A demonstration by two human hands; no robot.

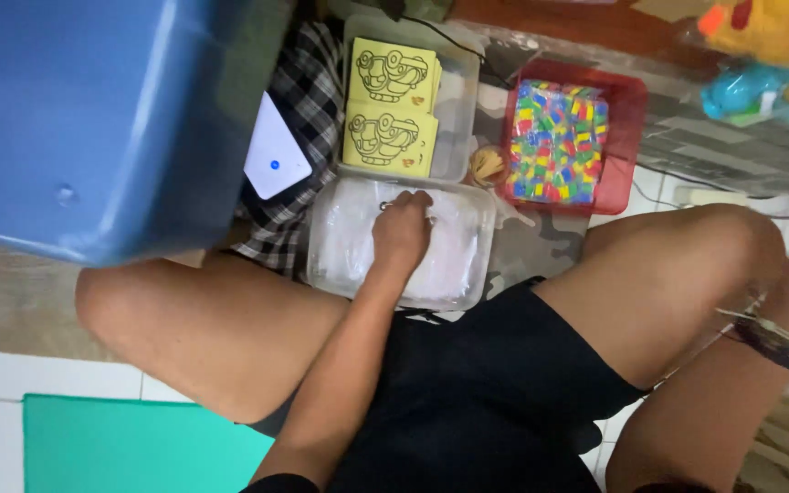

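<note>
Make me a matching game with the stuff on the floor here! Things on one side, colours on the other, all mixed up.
Things:
1. big tub
2. cards with a car drawing
3. tray of little mixed-colour pieces
4. mat on the floor

Colours:
A. red
B. teal green
C. blue
D. yellow

Pairs: 1-C, 2-D, 3-A, 4-B

Bonus: the left hand rests in a clear box, which matches no colour here.
</note>
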